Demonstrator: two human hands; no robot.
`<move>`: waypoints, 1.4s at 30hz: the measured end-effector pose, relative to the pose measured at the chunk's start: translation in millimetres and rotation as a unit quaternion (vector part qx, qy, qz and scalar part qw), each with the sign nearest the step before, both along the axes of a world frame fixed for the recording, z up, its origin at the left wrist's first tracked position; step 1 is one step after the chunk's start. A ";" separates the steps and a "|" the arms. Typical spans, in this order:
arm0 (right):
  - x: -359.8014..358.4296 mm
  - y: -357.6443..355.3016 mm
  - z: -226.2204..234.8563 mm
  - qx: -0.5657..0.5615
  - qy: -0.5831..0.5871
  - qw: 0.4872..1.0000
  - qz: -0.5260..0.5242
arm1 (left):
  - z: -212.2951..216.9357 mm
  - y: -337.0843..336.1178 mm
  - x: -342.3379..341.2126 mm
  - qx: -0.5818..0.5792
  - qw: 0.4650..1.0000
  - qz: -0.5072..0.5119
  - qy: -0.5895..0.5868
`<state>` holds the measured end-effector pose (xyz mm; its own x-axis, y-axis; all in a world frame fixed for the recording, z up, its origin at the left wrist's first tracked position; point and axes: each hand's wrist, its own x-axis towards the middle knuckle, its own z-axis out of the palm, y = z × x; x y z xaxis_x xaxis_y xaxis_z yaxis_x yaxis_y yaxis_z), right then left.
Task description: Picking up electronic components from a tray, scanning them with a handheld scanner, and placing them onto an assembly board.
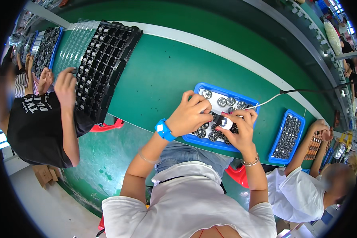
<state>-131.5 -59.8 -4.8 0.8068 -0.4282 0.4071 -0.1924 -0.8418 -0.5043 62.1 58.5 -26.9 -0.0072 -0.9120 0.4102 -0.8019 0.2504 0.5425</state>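
Between your fingers sits a small white device [225, 123] with a dark face, lying roughly level over the near part of the blue tray [226, 89]. A white cable [261, 102] runs off from just beyond your right fingertips toward the far right, where it meets a black cord [313, 90].

Your right hand [240, 129] has its fingers curled shut around the white device from the right side, thumb on top. Your left hand [190, 113] comes in from the left, fingers bent and closed, fingertips pressed against the device's left end; whether they pinch a separate small part there I cannot tell. A blue wristband [163, 130] sits on your left wrist, a bead bracelet [250, 162] on your right.

Under and beyond your fingers the tray holds round silver-and-black parts [222, 102]: four show clearly in the far row past your fingertips, and about five more peek out beneath your hands, the rest hidden.

The tray rests on the green tabletop [158, 75]. Well to the right of your right fingers lies a second blue tray [288, 137] packed with small dark parts, too many to count, with a co-worker's hand [319, 127] beside it. Far to the left of your left fingers, another person's hand [65, 87] rests on one large black compartment tray [105, 63].
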 end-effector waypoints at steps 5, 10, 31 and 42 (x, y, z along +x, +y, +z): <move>-1.8 -0.4 0.6 -0.011 -0.002 1.000 -0.001 | -0.1 -1.7 -2.2 0.000 1.000 0.004 0.011; -8.9 -2.5 -0.4 -0.027 -0.007 0.999 -0.021 | 3.2 -9.3 -8.2 0.030 0.999 0.041 -0.006; -7.1 5.5 8.9 0.012 -0.007 0.999 0.046 | 21.5 8.9 11.0 0.073 0.993 -0.053 -0.075; -4.1 -2.3 2.6 0.039 0.041 0.996 0.075 | 4.3 8.3 -1.2 0.043 0.997 -0.020 -0.058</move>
<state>-135.6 -62.1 -2.1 0.8933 -0.3277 0.3077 -0.1102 -0.8233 -0.5569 60.9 66.7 -22.7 -0.0863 -0.9416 0.3254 -0.8506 0.2397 0.4681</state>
